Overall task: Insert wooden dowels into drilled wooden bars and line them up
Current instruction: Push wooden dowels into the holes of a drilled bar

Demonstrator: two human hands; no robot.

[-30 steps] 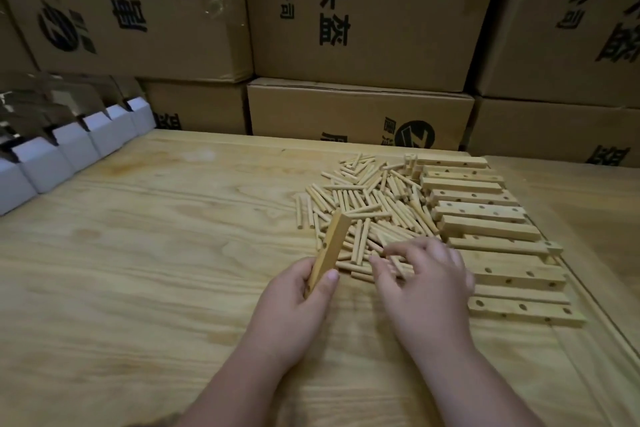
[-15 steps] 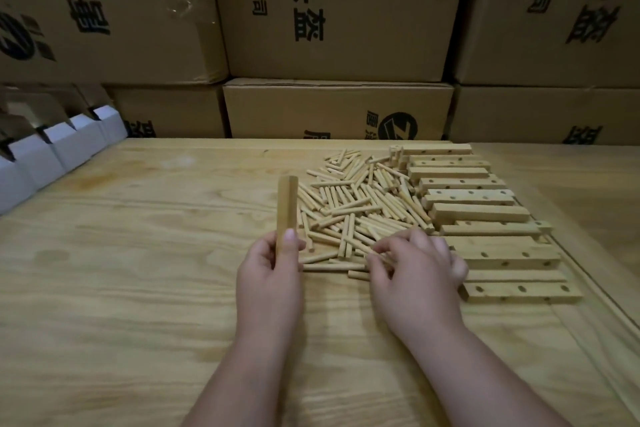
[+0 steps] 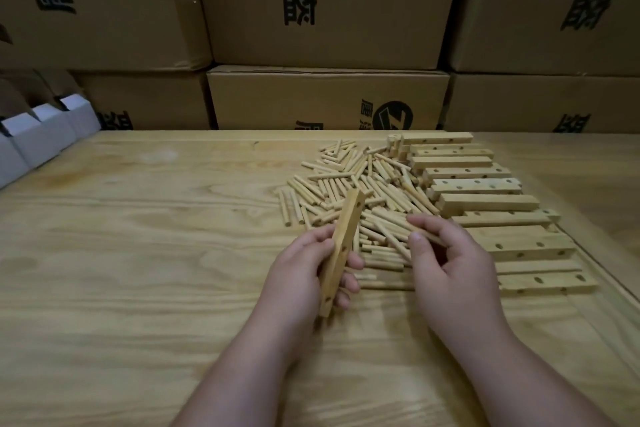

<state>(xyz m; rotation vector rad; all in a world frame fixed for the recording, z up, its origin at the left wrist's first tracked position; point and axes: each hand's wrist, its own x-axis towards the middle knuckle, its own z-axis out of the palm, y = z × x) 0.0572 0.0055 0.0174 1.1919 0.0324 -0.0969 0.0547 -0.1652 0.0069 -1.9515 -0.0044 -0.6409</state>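
My left hand point(image 3: 304, 270) grips a drilled wooden bar point(image 3: 343, 250) that tilts up and away, its holes facing right. Just to its right, my right hand point(image 3: 450, 274) pinches a wooden dowel point(image 3: 427, 236) between thumb and fingers, lifted slightly above the table. A loose pile of dowels point(image 3: 360, 191) lies on the table beyond both hands. To the right of the pile, several drilled bars point(image 3: 485, 204) lie side by side in a row running from near to far.
The work surface is a pale wooden table point(image 3: 138, 270). Stacked cardboard boxes point(image 3: 325, 97) form a wall along its far edge. White folded cartons point(image 3: 38, 135) stand at the far left. A raised wooden edge point(image 3: 602, 288) runs along the right.
My left hand has turned the bar from upright to tilted, with its holes now showing. My right hand has lifted off the pile with a dowel pinched in its fingers.
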